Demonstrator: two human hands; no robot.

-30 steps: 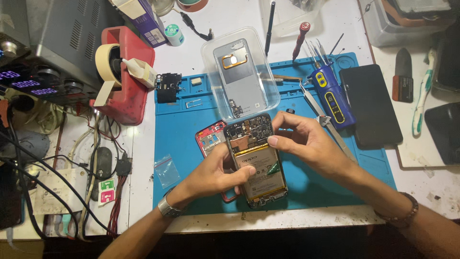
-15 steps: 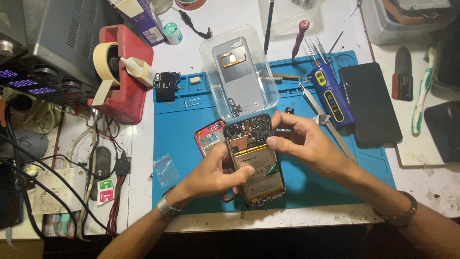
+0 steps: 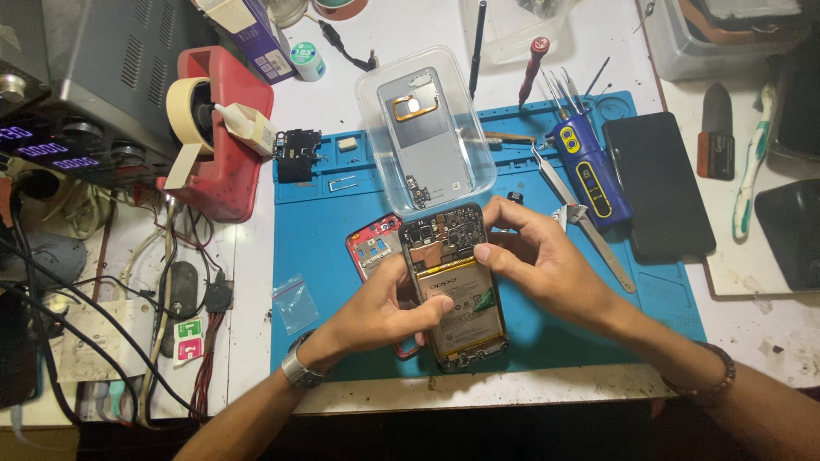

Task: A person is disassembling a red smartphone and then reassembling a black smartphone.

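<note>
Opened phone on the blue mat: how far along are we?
Done: the back cover is off and lies in the clear tray. In hand: both hands, left hand and right hand, grip the opened phone, battery and board exposed. Left: loose parts on the blue mat are not refitted.

Your table (image 3: 410, 34) is white and dirty near the front edge. On it lies a blue mat (image 3: 325, 256), which covers the middle. On the mat you have a clear plastic tray (image 3: 376, 94), a small black part (image 3: 297, 155), a small plastic bag (image 3: 295, 300), a red phone frame (image 3: 369, 248), tweezers (image 3: 589, 230), a blue tool (image 3: 591, 175) and a black phone (image 3: 658, 183). Left of the mat stands a red tape holder (image 3: 224, 128) with a roll of tape (image 3: 190, 115), and many cables (image 3: 128, 290) lie near it. On the right side lie a toothbrush (image 3: 752, 175) and a small knife (image 3: 716, 128). Behind the mat is a red screwdriver (image 3: 530, 68).
</note>
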